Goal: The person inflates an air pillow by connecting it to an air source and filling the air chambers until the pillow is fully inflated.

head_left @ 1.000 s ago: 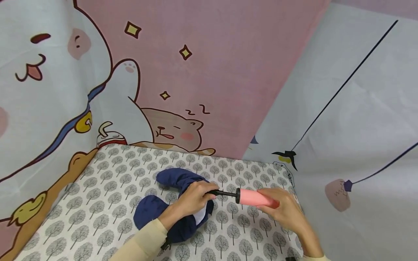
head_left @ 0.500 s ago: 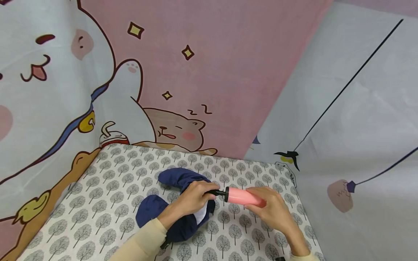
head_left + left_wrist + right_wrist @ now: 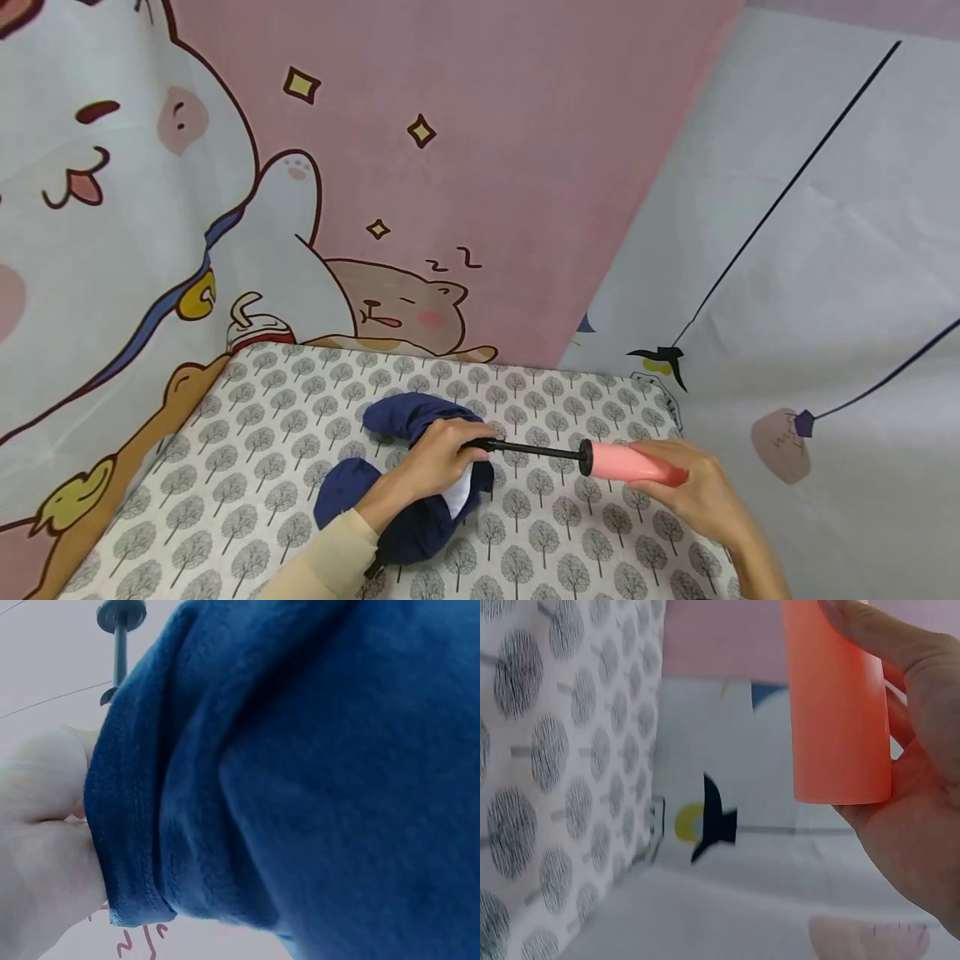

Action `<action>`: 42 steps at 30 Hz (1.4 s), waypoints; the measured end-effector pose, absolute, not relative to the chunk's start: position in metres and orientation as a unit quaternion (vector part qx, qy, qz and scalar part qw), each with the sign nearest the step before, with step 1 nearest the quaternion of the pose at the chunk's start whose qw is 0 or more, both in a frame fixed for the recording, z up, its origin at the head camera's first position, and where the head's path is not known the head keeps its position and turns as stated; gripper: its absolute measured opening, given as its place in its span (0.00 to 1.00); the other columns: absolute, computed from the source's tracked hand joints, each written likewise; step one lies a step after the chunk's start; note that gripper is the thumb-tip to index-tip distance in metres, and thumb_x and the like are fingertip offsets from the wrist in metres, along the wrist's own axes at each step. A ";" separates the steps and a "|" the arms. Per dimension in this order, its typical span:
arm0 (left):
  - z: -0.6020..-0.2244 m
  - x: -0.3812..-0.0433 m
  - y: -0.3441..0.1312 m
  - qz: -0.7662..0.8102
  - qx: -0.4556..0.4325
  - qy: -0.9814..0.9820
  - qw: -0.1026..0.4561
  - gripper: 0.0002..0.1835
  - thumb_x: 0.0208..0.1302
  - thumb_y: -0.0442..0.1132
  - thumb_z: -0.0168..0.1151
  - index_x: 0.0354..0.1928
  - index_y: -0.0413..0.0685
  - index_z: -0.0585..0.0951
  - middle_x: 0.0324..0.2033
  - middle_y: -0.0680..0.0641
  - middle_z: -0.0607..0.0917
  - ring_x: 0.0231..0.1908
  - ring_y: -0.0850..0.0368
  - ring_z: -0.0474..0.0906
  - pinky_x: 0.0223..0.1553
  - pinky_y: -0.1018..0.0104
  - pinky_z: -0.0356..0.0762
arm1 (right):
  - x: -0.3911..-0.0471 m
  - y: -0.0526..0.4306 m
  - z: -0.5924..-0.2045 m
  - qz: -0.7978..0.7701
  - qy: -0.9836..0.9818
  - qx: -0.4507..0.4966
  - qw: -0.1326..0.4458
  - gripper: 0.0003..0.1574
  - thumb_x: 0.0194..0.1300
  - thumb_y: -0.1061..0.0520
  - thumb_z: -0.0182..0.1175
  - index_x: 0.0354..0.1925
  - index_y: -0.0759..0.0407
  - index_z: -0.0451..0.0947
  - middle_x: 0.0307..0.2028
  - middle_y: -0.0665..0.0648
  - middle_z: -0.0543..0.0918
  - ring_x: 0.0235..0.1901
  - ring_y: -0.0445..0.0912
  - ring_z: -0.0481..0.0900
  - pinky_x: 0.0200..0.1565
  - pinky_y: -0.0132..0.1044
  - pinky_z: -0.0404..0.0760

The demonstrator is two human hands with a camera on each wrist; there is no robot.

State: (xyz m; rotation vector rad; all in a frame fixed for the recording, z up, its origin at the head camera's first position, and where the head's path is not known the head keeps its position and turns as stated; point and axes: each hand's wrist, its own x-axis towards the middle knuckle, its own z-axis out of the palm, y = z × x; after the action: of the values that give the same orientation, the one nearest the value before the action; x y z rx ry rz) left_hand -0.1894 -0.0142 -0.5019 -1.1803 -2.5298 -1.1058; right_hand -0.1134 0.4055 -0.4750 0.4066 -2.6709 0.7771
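— Between left hand [image 3: 438, 458] and right hand [image 3: 701, 487], lying which way?
— Roughly level and left to right, pink pump [image 3: 611, 461] with black rod [image 3: 536, 451] standing well out toward the left.
— And gripped how?
— Round the pump's barrel, right fingers curled; round the rod's black end, left fingers closed, just by the navy cushion [image 3: 408, 412], contact hard to tell.
— Edges, room?
— Under the rod, tree-print cloth [image 3: 517, 554]; near the right hand, cloth's edge, then printed backdrop [image 3: 810, 250].
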 end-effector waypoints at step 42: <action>-0.506 -0.186 -0.006 -0.376 -0.395 -0.837 0.044 0.19 0.79 0.38 0.71 0.68 0.45 0.89 0.62 0.42 0.93 0.58 0.48 0.93 0.57 0.59 0.91 | -0.116 0.401 -0.483 0.265 -0.928 0.192 0.180 0.40 0.47 0.54 0.93 0.61 0.43 0.94 0.55 0.52 0.96 0.54 0.34 0.88 0.57 0.27 0.81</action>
State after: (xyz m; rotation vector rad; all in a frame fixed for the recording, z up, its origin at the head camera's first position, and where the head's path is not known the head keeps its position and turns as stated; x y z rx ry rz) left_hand -0.1860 -0.0057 -0.5059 -1.2059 -2.5596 -1.1478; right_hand -0.1157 0.4009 -0.4829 0.5431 -2.6219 0.7485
